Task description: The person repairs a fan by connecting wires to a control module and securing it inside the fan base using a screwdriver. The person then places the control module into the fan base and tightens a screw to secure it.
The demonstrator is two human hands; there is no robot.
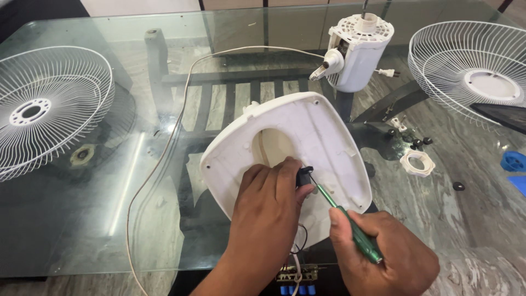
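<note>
Base cover point(323, 142): white fan base, underside up on glass table point(82, 219), exposing its fittings.
Left hand point(268, 203): fingers pinch small black part point(304, 176) at cover's centre, steadying it.
Right hand point(383, 257): closed around green screwdriver point(350, 225), tip at that part.
Motor housing point(356, 52): beyond cover.
</note>
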